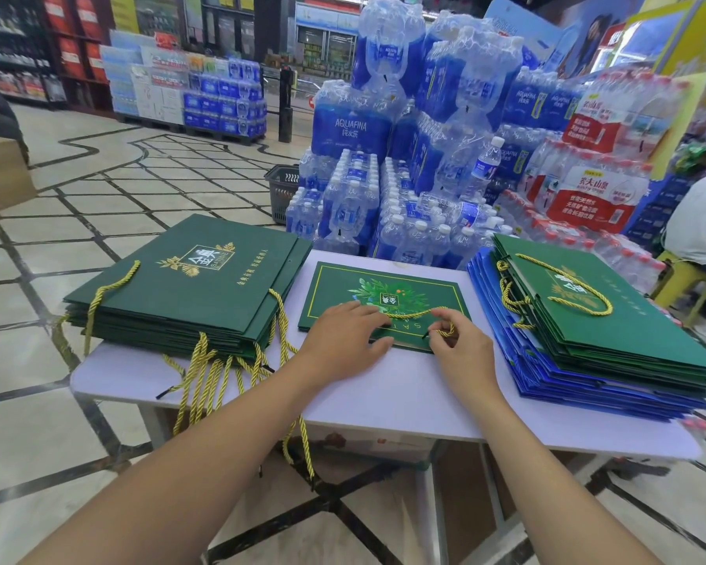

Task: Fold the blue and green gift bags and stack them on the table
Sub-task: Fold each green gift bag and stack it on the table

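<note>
A small green gift bag (pixel 384 287) lies flat in the middle of the white table (pixel 404 397), its gold cord handle (pixel 410 314) draped across its front. My left hand (pixel 343 336) presses flat on the bag's near left part. My right hand (pixel 457 340) pinches the end of the gold cord at the bag's near edge. A stack of large dark green bags (pixel 192 287) sits on the left of the table, gold cords hanging over the edge. On the right stands a stack of blue bags (pixel 587 385) with green bags (pixel 612 320) on top.
Shrink-wrapped packs of water bottles (pixel 384 197) are piled right behind the table. A dark shopping basket (pixel 282 189) stands on the tiled floor behind the left stack. A person on a yellow stool (pixel 697 222) sits at far right. A cardboard box (pixel 1 173) is at far left.
</note>
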